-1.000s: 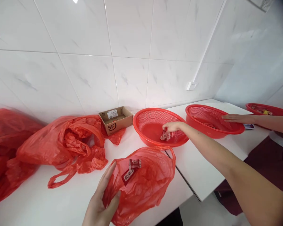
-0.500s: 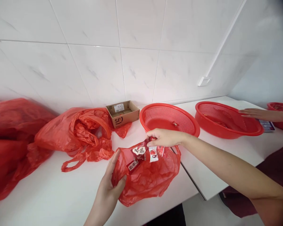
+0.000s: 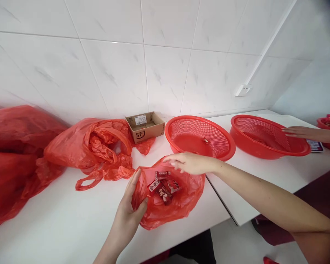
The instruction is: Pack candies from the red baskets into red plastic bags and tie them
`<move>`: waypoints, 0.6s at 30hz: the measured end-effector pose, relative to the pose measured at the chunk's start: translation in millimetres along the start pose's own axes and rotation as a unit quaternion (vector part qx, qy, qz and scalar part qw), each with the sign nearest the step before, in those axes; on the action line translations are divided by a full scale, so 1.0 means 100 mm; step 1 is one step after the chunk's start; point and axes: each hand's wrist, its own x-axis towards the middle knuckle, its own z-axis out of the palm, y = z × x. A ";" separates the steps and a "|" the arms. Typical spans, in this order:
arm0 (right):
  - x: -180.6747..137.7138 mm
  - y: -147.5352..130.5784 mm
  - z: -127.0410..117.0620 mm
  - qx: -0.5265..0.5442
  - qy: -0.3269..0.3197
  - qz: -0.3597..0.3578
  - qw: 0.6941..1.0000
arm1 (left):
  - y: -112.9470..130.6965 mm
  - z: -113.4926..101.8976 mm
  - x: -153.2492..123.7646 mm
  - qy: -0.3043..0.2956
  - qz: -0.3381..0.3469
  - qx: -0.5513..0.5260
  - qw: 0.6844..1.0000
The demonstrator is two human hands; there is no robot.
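A red plastic bag (image 3: pixel 181 205) lies on the white table with its mouth spread wide. Several small wrapped snacks (image 3: pixel 165 187) in dark red and white packaging are inside it. My left hand (image 3: pixel 130 207) grips the bag's left edge between thumb and fingers. Over the far side of the bag's mouth, my right hand (image 3: pixel 189 163) is empty, its fingers stretched out to the left. Just behind that hand stands a red plastic basket (image 3: pixel 170 139) with a small wrapped piece (image 3: pixel 206 140) in it.
A cardboard box (image 3: pixel 151 132) stands against the tiled wall. Full red bags (image 3: pixel 19 135) and a crumpled red bag (image 3: pixel 71 146) fill the left. On the right, another person's hand (image 3: pixel 302 132) is at a second red basket (image 3: pixel 269 150). A gap (image 3: pixel 222 201) separates the tables.
My right hand has let go of the wrapped snacks, which now lie in the bag. Its fingers have opened. My left hand still holds the bag's edge. The view has shifted slightly.
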 end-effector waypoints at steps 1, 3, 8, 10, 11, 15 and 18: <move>0.01 0.03 -0.08 0.039 0.016 -0.006 0.999 | -0.01 0.00 0.00 -0.004 0.000 0.001 1.000; 0.05 0.16 -0.31 0.083 0.078 -0.006 0.993 | -0.01 0.00 -0.01 -0.005 0.003 -0.001 1.000; 0.16 0.80 -0.98 -0.102 0.188 0.218 0.952 | 0.18 0.05 -0.08 0.024 -0.036 -0.042 0.998; 0.18 1.06 -1.10 -0.134 0.165 0.273 0.938 | 0.27 0.06 -0.12 0.038 -0.078 -0.078 0.993; 0.19 1.16 -1.12 -0.147 0.152 0.292 0.933 | 0.29 0.05 -0.14 0.048 -0.091 -0.090 0.991; 0.27 1.38 -1.02 -0.175 0.091 0.327 0.924 | 0.28 -0.01 -0.18 0.087 -0.082 -0.081 0.990; 0.32 1.36 -0.96 -0.159 0.038 0.314 0.935 | 0.20 -0.08 -0.20 0.101 -0.096 -0.080 0.987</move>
